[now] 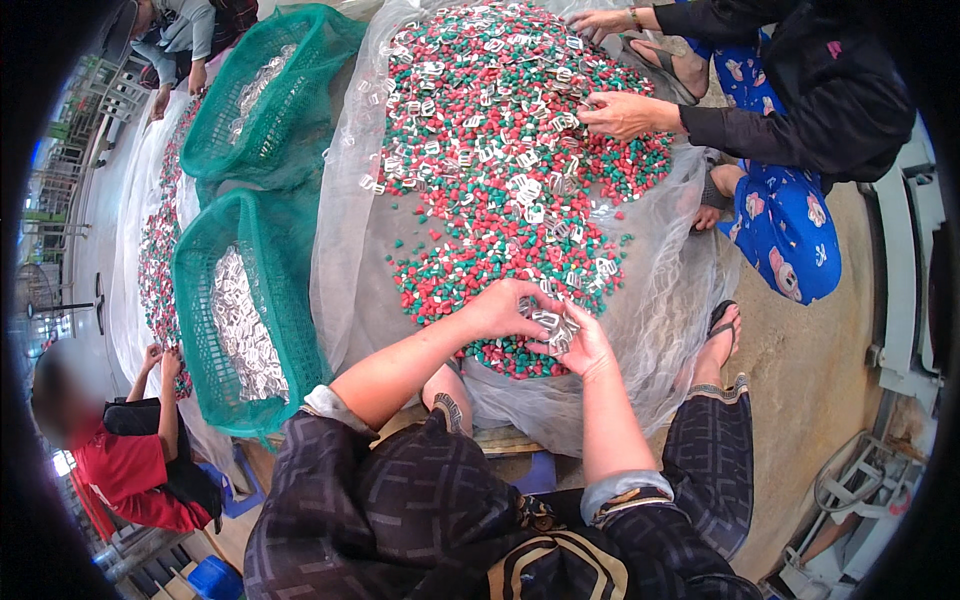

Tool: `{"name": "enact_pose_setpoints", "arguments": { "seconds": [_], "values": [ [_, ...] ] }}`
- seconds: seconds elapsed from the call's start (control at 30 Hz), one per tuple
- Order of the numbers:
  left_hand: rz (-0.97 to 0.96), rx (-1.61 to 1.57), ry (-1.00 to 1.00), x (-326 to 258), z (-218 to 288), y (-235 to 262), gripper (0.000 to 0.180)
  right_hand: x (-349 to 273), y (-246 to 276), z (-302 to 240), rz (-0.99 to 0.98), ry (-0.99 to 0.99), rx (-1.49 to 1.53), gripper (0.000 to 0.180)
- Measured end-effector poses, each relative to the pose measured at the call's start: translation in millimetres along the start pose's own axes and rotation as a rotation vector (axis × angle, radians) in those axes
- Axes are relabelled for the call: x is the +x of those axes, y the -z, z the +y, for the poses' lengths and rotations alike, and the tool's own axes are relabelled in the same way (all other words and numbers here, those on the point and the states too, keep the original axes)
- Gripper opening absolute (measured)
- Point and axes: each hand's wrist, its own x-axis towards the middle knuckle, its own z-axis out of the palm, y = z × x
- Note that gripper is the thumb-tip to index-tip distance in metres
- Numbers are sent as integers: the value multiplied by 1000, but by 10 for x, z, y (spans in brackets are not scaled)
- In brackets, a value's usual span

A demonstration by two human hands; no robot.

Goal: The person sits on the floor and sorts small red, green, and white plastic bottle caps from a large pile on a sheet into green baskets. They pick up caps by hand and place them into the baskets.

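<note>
Several silvery metal buckles (549, 326) are bunched between my two hands, over the near end of a pile. My left hand (512, 308) curls its fingers and thumb onto the bunch from the left. From the right, my right hand (583, 345) cups the same buckles against its palm and fingers. Beneath and beyond lies a heap of small red, green and white pellets (470, 240). More loose metal buckles (525, 188) are scattered through that heap. A thin translucent mesh sheet (350, 200) lies under it all.
A green mesh-lined basket (190, 290) at left holds many buckles (245, 330); another green basket (215, 130) stands beyond it. A co-worker's hands (620, 115) work the pile at far right. Another person in red (130, 465) sits at left by a second pellet heap (160, 250).
</note>
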Motion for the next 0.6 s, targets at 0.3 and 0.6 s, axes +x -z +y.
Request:
{"name": "enact_pose_setpoints", "arguments": {
  "seconds": [0.3, 0.6],
  "values": [
    [-174, 827, -155, 160, -213, -409, 25, -120, 461, -253, 30, 138, 44, 28],
    [-221, 730, -49, 91, -400, -369, 18, -101, 413, -263, 106, 186, 83, 26]
  ]
}}
